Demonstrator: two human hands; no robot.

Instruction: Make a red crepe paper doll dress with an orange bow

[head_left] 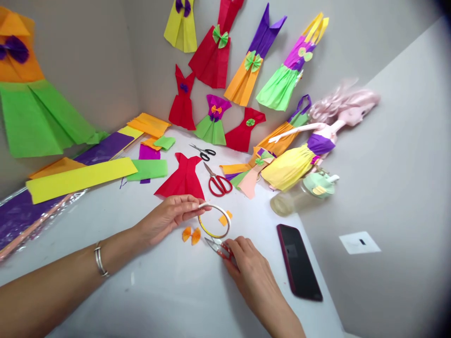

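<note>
My left hand (169, 217) pinches the upper left edge of a thin roll of tape (229, 220), a white and yellow ring held above the table. Below the ring, my right hand (246, 263) is closed around small red-handled scissors (221, 249), whose blades point left toward the ring's lower edge. An orange paper bow (191, 235) lies under my left fingers. A small orange paper piece (226, 218) shows behind the ring. Just beyond my left hand a red paper dress (185, 176) lies flat.
Red-handled scissors (219, 184) and black-handled scissors (205, 152) lie beyond. Coloured paper, including a yellow strip (82, 179), is at left. A phone (299, 262), a jar (283, 204) and a pink-haired doll (320, 141) are at right. Paper dresses hang on the wall (155, 28).
</note>
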